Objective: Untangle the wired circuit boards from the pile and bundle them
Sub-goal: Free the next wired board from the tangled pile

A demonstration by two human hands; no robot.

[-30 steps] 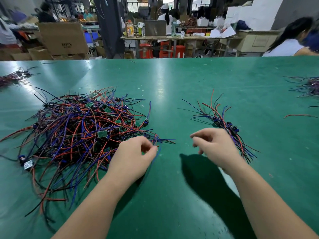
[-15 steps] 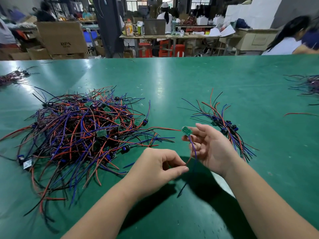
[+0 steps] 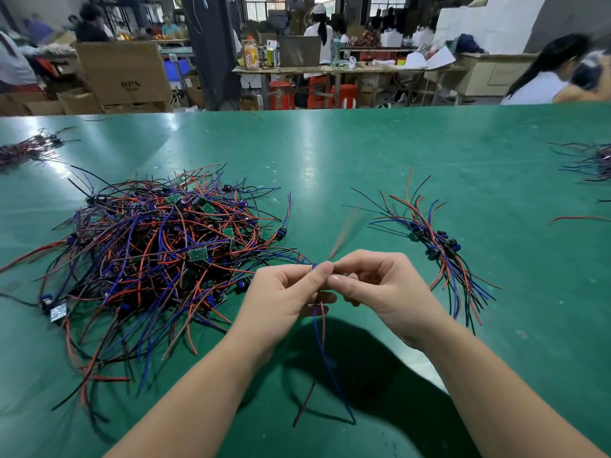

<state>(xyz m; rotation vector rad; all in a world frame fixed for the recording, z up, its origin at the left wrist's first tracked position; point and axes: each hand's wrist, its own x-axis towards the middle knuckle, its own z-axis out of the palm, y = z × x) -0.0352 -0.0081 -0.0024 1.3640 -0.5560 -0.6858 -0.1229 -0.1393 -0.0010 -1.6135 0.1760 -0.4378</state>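
Green workshop table (image 3: 330,153), with cardboard boxes and other workers far behind. Near the centre, the left hand (image 3: 284,299) and right hand (image 3: 386,292) meet, both pinching one wired circuit board (image 3: 320,332); its blue and red leads dangle toward the near edge. The tangled pile (image 3: 158,252) lies to the left and a sorted bundle (image 3: 439,246) to the right. This unit looks freed; next it likely needs laying on that bundle, wires aligned. A far box (image 3: 130,77) seems to read "RPS".

Cardboard box (image 3: 124,76), orange bottle (image 3: 251,54), red stools (image 3: 330,95)
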